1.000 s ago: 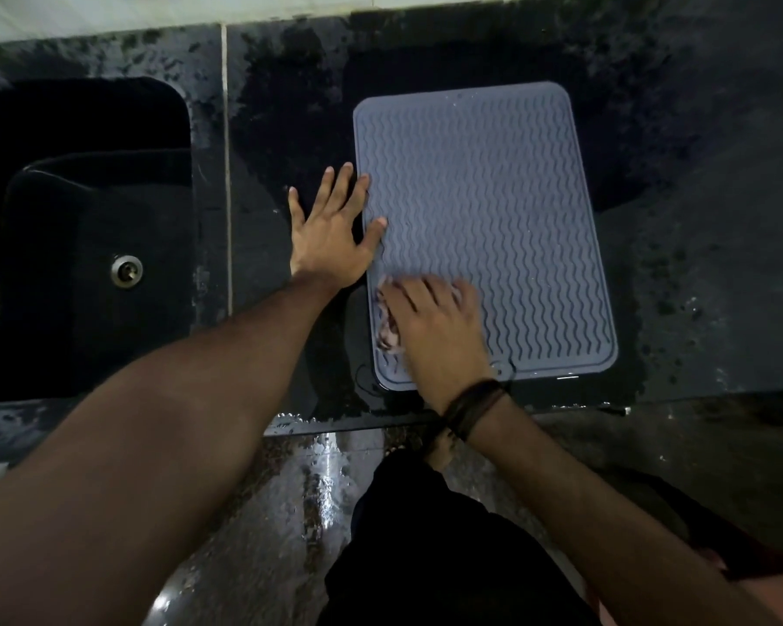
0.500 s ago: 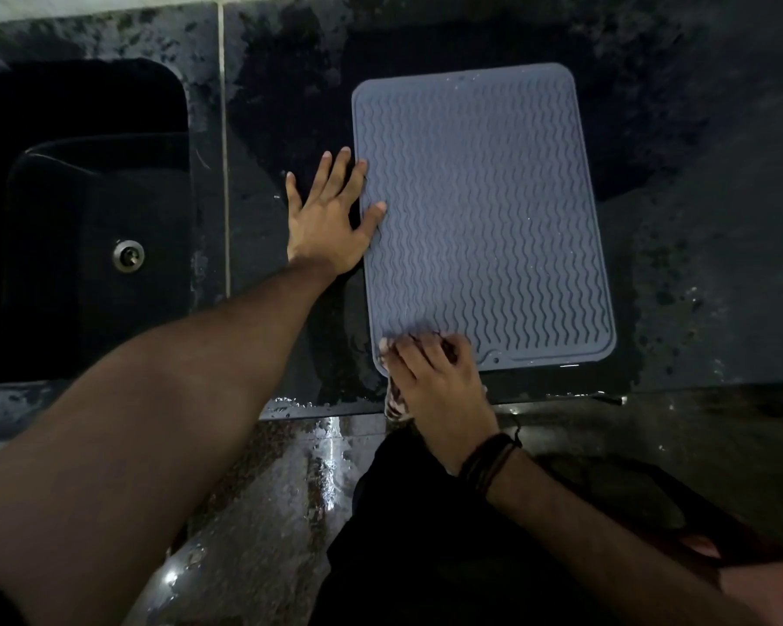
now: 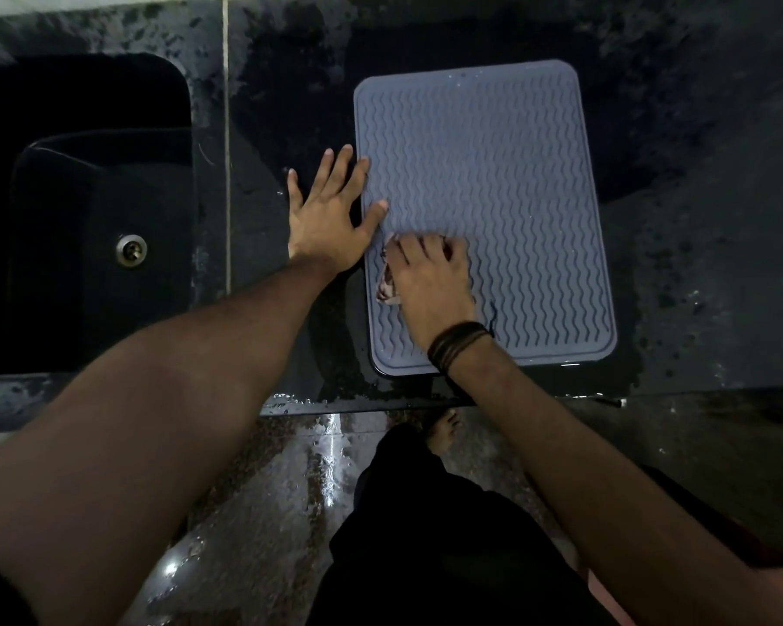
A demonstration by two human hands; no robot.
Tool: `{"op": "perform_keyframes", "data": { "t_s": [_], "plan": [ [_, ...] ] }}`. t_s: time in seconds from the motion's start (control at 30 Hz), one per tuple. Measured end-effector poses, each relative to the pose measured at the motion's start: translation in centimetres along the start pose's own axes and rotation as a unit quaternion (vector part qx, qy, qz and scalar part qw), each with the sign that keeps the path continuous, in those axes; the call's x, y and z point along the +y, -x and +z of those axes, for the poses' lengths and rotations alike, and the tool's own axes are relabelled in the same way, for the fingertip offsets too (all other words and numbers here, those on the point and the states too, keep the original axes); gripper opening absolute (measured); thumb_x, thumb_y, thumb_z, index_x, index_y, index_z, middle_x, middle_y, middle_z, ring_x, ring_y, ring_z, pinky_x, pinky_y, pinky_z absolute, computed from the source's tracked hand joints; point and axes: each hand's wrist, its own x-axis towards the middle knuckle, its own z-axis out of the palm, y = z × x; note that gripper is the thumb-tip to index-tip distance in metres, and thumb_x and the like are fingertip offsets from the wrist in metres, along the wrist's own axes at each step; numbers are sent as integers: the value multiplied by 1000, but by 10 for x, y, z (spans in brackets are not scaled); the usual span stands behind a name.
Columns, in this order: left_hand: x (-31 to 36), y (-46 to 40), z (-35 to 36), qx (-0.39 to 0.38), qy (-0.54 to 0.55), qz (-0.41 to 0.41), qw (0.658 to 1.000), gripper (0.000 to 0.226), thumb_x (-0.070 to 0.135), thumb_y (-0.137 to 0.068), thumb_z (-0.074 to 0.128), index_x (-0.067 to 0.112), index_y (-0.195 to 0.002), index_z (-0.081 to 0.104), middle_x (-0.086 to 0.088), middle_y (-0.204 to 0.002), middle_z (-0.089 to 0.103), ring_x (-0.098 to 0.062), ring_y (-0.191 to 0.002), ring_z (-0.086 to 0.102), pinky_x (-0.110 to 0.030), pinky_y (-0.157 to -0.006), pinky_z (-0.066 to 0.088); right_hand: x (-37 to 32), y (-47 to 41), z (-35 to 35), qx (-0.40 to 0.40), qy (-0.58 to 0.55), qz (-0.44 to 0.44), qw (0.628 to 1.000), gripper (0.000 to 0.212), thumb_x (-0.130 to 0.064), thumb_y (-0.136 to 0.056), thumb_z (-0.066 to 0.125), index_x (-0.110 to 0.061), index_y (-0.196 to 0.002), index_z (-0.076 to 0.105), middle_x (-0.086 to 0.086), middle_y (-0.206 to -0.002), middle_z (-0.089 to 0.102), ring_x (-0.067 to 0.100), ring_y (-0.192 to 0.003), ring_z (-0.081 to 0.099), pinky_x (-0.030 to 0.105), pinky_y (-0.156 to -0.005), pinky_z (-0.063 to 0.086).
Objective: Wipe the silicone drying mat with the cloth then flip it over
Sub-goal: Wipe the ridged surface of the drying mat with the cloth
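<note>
Silicone drying mat (image 3: pixel 493 173) flat on wet dark counter (image 3: pixel 697 219), sink (image 3: pixel 87 219) at 9 o'clock. Left hand (image 3: pixel 326 223) splayed, fingers straight, pressing mat's left edge, holding nothing. Right hand (image 3: pixel 430 277) fingers bent over bunched cloth (image 3: pixel 386 286), pressing it on mat's near-left part. Judgement: mat floppy, light, slippery (water underneath); take near corner to flip.

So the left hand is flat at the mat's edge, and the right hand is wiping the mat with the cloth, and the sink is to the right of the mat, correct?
Not quite. The head view shows the sink to the left of the silicone drying mat, not the right. The rest holds: the left hand lies flat at the mat's left edge, and the right hand presses the cloth on the mat.
</note>
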Motion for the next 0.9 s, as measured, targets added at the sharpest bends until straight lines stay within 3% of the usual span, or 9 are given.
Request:
{"op": "perform_keyframes", "data": {
  "t_s": [0.13,0.27,0.37,0.5,0.63,0.77,0.9],
  "plan": [
    [0,0,0,-4,0,-5,1000,71,66,-103,25,30,-164,19,3,-172,9,-18,-159,1,-60,-124,-7,5,46,17,18,-15,-13,1000,58,-20,-88,51,-13,-144,36,8,-140,43,32,-131,37,56,-107,28],
    [0,0,1,-3,2,-7,1000,72,66,-103,25,30,-164,19,3,-172,9,-17,-159,1,-61,-124,-7,6,92,22,-35,-21,-29,999,64,-13,-86,48,-14,-148,30,7,-145,38,31,-136,32,55,-110,25],
    [-1,-1,2,-3,5,-3,1000,73,67,-102,24,29,-164,20,3,-172,9,-18,-159,1,-61,-124,-7,12,99,12,-35,-18,-32,999,60,-13,-82,41,-18,-141,43,3,-139,48,29,-132,40,56,-110,23],
    [-2,-1,3,-2,7,2,1000,74,68,-102,23,29,-164,19,2,-172,10,-18,-159,2,-61,-124,-8,16,71,-5,17,-30,5,999,52,-17,-80,58,-22,-131,53,2,-129,56,27,-122,49,57,-110,24],
    [-1,1,2,4,6,4,1000,72,66,-102,26,28,-164,21,1,-172,11,-20,-159,4,-61,-124,-7,4,23,-9,41,-42,5,998,65,-22,-78,69,-18,-138,45,6,-137,49,28,-128,42,53,-110,25],
    [-1,0,0,0,6,4,1000,73,67,-102,25,29,-164,19,2,-172,10,-19,-159,2,-60,-124,-8,-15,21,10,12,9,-10,1000,69,-24,-85,59,-9,-146,30,14,-143,38,33,-133,34,55,-111,26],
    [-1,0,1,1,5,0,1000,73,67,-102,25,29,-164,18,2,-172,10,-19,-159,2,-60,-124,-8,-13,57,29,35,-11,-29,999,65,-16,-87,55,-11,-147,31,11,-145,38,33,-135,33,55,-113,25]
  ]
}}
